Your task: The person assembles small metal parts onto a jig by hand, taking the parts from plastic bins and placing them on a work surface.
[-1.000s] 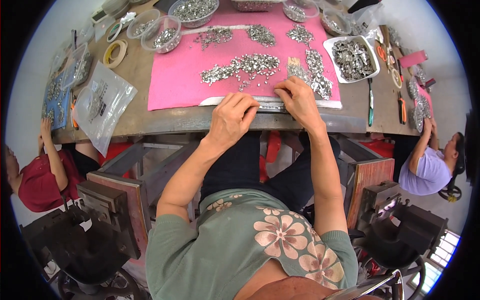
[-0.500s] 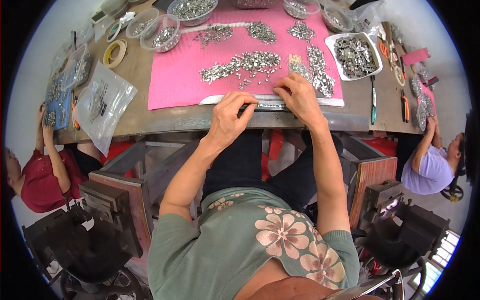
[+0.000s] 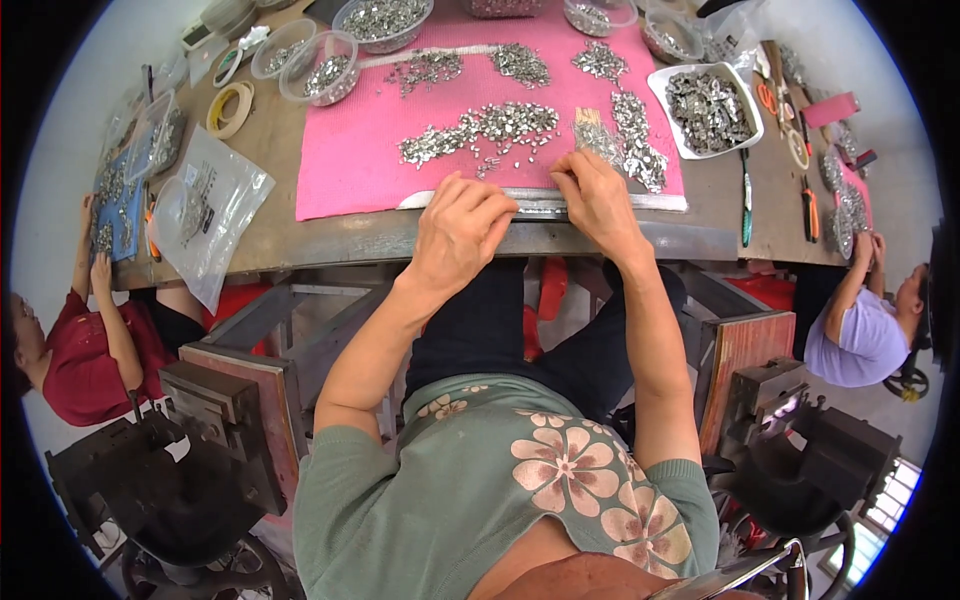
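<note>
left hand: the left hand [image 3: 462, 232] lay knuckles-up at the near edge of the table, fingers curled and pressed together, tips on the metal strip [image 3: 540, 207]. Whether it pinched anything, can't tell.
right hand: the right hand [image 3: 598, 195] sat just beside it to the right, fingers bent down onto the same strip and the mat edge. Fingertips were hidden; grip not readable.
metal strip: a long thin silvery piece lay flat along the near edge of the pink mat [image 3: 350, 165], running between the two hands.
small metal parts: a loose heap [image 3: 480, 130] lay mid-mat, well ahead of the left hand. A second heap [image 3: 637, 145] lay just ahead of the right hand, near its fingers.
far side of mat: more small heaps [image 3: 520, 62] and clear round bowls [image 3: 318, 68] of the same parts.
white tray: the white tray [image 3: 708, 110] stood full of metal parts, right of the mat, off the pink.
tape roll: the tape roll [image 3: 229, 108] lay flat on the bare table, left of the mat.
plastic bag: the clear plastic bag [image 3: 205, 215] hung over the left table edge.
others: a person in red [image 3: 75, 350] sat at the left end, a person in lilac [image 3: 860, 330] at the right end, both with hands on their own work.
</note>
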A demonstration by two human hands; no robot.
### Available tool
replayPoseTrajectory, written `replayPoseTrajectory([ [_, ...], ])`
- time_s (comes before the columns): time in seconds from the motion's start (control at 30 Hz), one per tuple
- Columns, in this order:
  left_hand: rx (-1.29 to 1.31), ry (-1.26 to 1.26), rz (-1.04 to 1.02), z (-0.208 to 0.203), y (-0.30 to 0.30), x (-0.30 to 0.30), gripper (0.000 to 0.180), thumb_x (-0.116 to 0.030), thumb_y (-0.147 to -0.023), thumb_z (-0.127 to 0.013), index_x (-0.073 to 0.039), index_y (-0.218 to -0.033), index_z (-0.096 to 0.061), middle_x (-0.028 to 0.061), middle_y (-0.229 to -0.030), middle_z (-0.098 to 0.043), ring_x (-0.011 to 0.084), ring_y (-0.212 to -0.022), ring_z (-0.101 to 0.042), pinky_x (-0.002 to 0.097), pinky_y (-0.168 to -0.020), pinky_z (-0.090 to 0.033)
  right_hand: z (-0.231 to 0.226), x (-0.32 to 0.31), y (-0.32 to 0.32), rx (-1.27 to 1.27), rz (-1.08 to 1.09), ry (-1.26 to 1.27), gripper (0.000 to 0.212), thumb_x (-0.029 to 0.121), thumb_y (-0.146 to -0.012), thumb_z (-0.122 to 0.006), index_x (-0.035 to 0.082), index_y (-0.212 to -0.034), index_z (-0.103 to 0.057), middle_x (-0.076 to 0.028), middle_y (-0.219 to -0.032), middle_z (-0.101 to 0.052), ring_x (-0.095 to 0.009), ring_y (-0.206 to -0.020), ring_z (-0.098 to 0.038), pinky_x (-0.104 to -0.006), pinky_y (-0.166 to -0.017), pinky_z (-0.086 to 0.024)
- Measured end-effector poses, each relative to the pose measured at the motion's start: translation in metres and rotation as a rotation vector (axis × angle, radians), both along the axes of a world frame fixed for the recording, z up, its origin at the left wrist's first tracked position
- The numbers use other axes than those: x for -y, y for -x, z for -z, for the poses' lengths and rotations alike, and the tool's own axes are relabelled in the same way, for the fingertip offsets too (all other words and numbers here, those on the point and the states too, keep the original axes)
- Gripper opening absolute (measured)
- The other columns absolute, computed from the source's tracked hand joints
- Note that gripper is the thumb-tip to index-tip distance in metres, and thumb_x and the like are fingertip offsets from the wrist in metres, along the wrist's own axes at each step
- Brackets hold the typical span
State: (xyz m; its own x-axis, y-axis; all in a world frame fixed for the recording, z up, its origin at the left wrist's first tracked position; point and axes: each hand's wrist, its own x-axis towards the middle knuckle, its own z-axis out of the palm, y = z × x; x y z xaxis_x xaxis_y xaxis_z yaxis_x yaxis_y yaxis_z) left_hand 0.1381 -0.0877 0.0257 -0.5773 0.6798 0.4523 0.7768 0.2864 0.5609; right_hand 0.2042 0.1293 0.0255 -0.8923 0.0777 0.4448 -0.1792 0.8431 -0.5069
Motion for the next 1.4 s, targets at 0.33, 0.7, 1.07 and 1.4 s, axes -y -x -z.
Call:
replayPoseTrajectory([
  [0.33,-0.046,-0.211,-0.046,0.030,-0.008,0.002,0.039,-0.005,-0.079,-0.080,-0.004,-0.116,-0.068,0.0098,-0.107,-0.071,0.0305,-0.098,-0.066,0.0491,-0.101,-0.048,0.002,0.039,-0.019,-0.046,-0.073,0.195,0.008,-0.003,-0.088,-0.067,-0.002,-0.095,-0.063,-0.014,-0.091,-0.065,-0.032,-0.087,-0.064,-0.0388,-0.077,-0.050],
  [0.7,-0.028,-0.271,-0.074,0.031,-0.009,0.003,0.027,-0.006,-0.082,-0.079,-0.003,-0.106,-0.066,0.0092,-0.103,-0.071,0.0291,-0.097,-0.066,0.0505,-0.105,-0.045,0.007,0.045,-0.022,-0.159,-0.055,0.029,0.011,0.000,-0.083,-0.072,0.003,-0.093,-0.068,-0.009,-0.090,-0.064,-0.029,-0.085,-0.061,-0.0408,-0.079,-0.046],
  [1.07,-0.105,0.130,-0.368,0.010,0.035,-0.002,0.019,-0.027,-0.080,-0.082,-0.012,-0.088,-0.075,0.0023,-0.088,-0.064,0.0224,-0.094,-0.058,0.0451,-0.097,-0.034,0.009,0.034,0.044,-0.087,-0.054,-0.113,0.012,0.007,-0.085,-0.071,0.006,-0.098,-0.074,-0.008,-0.086,-0.061,-0.028,-0.088,-0.060,-0.0397,-0.080,-0.044],
  [1.4,-0.121,0.041,-0.261,0.007,0.049,0.011,0.010,-0.017,-0.080,-0.080,-0.013,-0.087,-0.074,0.0001,-0.086,-0.063,0.0216,-0.091,-0.058,0.0455,-0.099,-0.033,0.002,0.026,0.038,-0.024,-0.087,-0.093,0.006,0.007,-0.083,-0.071,0.005,-0.087,-0.069,-0.009,-0.084,-0.062,-0.029,-0.085,-0.059,-0.0413,-0.078,-0.045],
])
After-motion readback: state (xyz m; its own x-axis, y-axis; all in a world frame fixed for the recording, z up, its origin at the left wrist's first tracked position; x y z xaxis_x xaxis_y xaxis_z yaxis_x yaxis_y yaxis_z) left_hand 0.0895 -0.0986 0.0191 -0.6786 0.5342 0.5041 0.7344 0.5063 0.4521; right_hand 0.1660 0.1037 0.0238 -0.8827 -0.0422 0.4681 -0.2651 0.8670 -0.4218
